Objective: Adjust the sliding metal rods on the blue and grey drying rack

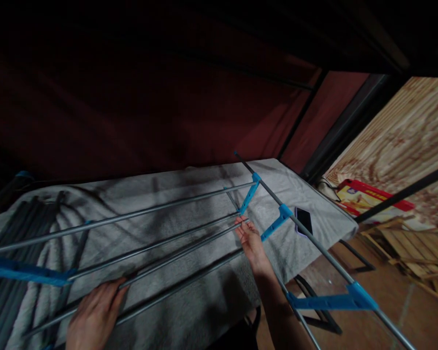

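A grey metal tube (182, 254) runs between my two hands. My right hand (251, 239) pinches its far end between thumb and fingers, close to a blue plastic bracket (248, 195). At the lower left, my left hand (95, 313) is closed around the near end, palm down, with its fingertips partly hidden. The tube lies among other parallel tubes of a rack frame. Another blue bracket (29, 272) is at the left, beyond my left hand. A long side tube (321, 249) carries more blue brackets on the right.
The frame rests over a bed-like surface with a grey cloth (204, 194). Several loose dark tubes (18, 253) lie at the left. A phone (304, 221) sits by the side tube. At the right are a red and yellow box (365, 195), slatted wood (419, 248) and dark posts.
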A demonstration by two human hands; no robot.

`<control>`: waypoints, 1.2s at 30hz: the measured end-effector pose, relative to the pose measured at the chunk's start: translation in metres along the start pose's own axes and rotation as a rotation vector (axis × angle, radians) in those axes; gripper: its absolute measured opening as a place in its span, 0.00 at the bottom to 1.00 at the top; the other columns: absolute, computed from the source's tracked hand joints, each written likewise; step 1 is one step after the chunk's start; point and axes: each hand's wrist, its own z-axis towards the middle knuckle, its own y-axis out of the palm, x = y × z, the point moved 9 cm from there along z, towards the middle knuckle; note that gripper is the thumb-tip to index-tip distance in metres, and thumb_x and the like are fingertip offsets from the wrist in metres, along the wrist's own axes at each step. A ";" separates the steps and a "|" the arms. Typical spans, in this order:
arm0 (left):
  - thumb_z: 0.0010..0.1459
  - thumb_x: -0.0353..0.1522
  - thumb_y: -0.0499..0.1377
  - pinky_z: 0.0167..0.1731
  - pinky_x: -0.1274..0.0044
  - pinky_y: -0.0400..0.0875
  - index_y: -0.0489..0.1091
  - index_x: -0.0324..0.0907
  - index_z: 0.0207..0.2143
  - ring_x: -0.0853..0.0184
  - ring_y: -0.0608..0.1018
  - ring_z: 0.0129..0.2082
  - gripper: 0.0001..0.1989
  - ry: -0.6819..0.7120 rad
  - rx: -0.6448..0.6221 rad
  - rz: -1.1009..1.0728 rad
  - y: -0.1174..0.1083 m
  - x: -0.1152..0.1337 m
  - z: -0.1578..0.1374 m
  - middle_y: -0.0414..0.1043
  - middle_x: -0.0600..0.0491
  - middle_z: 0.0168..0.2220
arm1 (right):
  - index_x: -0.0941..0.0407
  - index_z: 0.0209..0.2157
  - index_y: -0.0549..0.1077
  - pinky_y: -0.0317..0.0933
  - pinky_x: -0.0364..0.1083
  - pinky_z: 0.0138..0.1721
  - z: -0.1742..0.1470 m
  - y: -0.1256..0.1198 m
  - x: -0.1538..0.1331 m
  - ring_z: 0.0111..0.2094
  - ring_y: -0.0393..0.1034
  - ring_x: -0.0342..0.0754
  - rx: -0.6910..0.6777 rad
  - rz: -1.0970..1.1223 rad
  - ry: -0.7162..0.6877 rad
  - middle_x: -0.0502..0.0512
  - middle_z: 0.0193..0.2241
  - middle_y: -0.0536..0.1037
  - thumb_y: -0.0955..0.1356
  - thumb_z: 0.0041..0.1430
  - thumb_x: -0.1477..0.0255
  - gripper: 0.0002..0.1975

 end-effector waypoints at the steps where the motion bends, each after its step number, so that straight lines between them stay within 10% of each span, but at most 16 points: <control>1: 0.62 0.42 0.48 0.47 0.63 0.74 0.76 0.52 0.45 0.52 0.81 0.44 0.19 0.008 0.009 0.002 0.000 0.000 -0.001 0.82 0.49 0.42 | 0.51 0.39 0.80 0.70 0.41 0.51 0.000 0.001 0.000 0.46 0.78 0.42 -0.004 -0.005 0.005 0.49 0.43 0.83 0.79 0.48 0.70 0.15; 21: 0.69 0.34 0.43 0.42 0.65 0.67 0.79 0.47 0.43 0.54 0.78 0.43 0.23 0.406 0.087 0.223 0.001 0.017 -0.009 0.82 0.47 0.43 | 0.52 0.29 0.77 0.71 0.39 0.35 -0.003 0.001 0.001 0.34 0.76 0.40 0.059 0.025 -0.035 0.47 0.31 0.82 0.83 0.44 0.65 0.15; 36: 0.70 0.33 0.42 0.40 0.67 0.67 0.78 0.49 0.43 0.56 0.78 0.40 0.23 0.407 0.090 0.174 -0.003 0.026 -0.005 0.80 0.47 0.41 | 0.52 0.29 0.76 0.70 0.40 0.37 0.003 -0.014 0.006 0.33 0.74 0.41 0.074 0.052 -0.034 0.46 0.30 0.80 0.81 0.48 0.67 0.13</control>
